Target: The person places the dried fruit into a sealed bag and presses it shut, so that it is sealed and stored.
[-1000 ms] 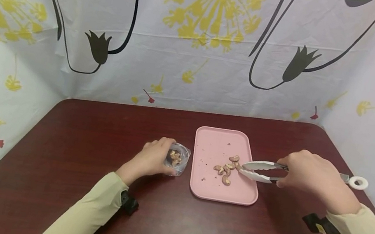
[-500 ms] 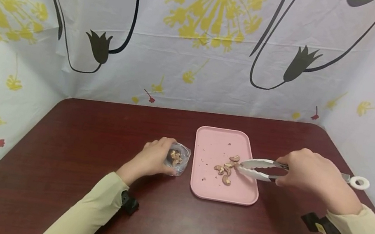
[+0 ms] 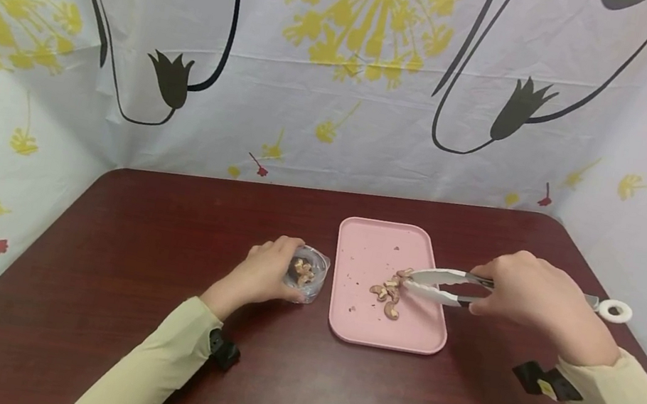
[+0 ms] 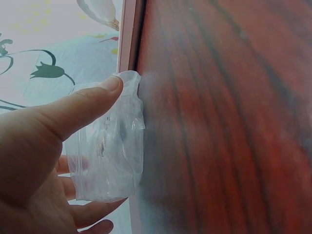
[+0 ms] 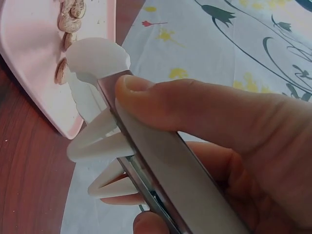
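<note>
My left hand (image 3: 260, 273) grips a clear plastic cup (image 4: 109, 146), thumb on one side and fingers on the other. Brown nut pieces (image 3: 303, 271) lie inside the cup. With my right hand (image 3: 530, 296) I hold metal tongs (image 5: 161, 161) that have white tips and a white end ring. The tongs' tips reach over the pink tray (image 3: 357, 323), right at a small pile of cashews (image 3: 387, 292). One cashew (image 3: 391, 311) lies at the pile's near side. In the right wrist view, my thumb presses along the upper arm of the tongs.
Dark red-brown wooden table (image 3: 266, 380) under everything. Small crumbs dot the tray. A white cloth (image 3: 285, 123) with yellow and grey flower prints hangs along the back and both sides of the table. The cup stands just left of the tray.
The tongs' tips have moved left and slightly away from me, into the cashews, which now lie closer together. My left hand and the cup have stayed in place.
</note>
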A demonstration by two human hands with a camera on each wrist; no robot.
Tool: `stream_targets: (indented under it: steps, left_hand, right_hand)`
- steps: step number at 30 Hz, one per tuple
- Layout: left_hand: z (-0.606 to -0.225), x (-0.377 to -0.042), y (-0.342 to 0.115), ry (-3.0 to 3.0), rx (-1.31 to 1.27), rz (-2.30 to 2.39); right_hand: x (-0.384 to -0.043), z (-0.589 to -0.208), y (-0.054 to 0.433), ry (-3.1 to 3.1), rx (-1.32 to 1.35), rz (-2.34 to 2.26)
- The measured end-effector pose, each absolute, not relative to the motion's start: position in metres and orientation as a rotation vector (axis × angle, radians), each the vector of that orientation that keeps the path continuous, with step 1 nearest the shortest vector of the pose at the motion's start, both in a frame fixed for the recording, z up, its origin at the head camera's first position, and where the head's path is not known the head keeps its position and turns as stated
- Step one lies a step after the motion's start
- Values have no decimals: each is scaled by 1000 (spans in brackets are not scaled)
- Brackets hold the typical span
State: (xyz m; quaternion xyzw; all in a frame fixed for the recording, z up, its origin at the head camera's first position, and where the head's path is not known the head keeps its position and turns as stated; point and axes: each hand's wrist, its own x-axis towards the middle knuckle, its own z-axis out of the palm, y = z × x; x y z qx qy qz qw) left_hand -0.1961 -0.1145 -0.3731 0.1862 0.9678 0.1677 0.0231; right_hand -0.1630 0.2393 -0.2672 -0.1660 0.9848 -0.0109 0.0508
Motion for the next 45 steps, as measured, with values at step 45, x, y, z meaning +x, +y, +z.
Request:
stream_targets:
  steps: [45]
  left_hand:
    - [-374, -197, -113, 2989, 539, 535]
  right_hand:
    - [-163, -269, 165, 3138, -751, -203]
